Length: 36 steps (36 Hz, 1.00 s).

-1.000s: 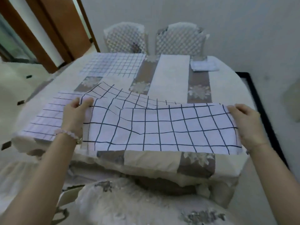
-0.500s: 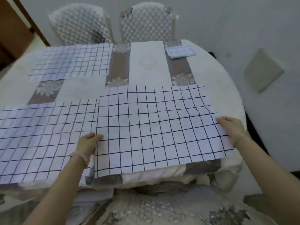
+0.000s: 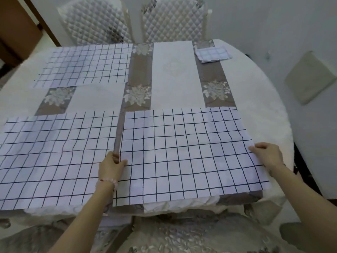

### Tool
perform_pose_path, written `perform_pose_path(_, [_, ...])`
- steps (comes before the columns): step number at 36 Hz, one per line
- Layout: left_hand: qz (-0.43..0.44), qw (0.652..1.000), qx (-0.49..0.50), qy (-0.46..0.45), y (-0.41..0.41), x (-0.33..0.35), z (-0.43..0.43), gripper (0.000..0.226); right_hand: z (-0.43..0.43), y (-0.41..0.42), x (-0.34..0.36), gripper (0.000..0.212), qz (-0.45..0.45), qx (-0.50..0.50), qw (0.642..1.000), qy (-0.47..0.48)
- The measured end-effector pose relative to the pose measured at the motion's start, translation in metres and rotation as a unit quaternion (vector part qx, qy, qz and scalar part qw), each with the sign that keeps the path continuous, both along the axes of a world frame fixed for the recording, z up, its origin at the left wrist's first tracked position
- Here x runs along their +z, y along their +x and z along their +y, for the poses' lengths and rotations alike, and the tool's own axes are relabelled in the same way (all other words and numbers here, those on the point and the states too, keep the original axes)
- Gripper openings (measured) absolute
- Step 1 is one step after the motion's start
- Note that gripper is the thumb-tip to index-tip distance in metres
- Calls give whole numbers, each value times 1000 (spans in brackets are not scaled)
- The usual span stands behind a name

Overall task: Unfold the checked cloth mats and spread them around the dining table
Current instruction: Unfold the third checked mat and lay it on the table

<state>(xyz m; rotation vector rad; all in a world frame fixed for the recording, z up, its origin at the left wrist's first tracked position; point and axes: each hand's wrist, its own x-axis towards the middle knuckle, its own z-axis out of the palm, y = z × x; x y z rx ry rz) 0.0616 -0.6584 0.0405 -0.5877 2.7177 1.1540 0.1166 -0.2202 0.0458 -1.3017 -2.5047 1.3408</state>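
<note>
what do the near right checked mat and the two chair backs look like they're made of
The checked mat: thin woven cloth, matt; it ripples softly and shows fold creases. The chair backs: padded, diamond-quilted upholstery with a slight sheen, fabric or faux leather; the picture leaves that open.

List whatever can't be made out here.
Head view only:
- Near-left mat: left end cut off by the frame edge.
- Folded mat: layer count too small to tell.
- Left hand and right hand: any fingers under the near-right mat hidden by cloth.
</note>
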Motion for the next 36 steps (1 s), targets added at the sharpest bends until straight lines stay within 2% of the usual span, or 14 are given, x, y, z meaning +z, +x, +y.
perform_pose_path(16, [1, 1000, -2, -17, 0, -11, -3, 24, 5, 0, -7, 34, -22, -2, 997, 70])
perform_pose_path(31, [7, 1000, 20, -17, -10, -15, 2, 30, 6, 1, -13, 33, -7, -16, 997, 75])
perform_pose_path(34, [19, 999, 7, -47, -7, -11, 5, 30, 3, 4, -10, 37, -5, 5, 993, 118])
perform_pose_path(36, [67, 989, -35, -124, -6, -10, 7, 28, -1, 10, -9, 35, -6, 47, 979, 199])
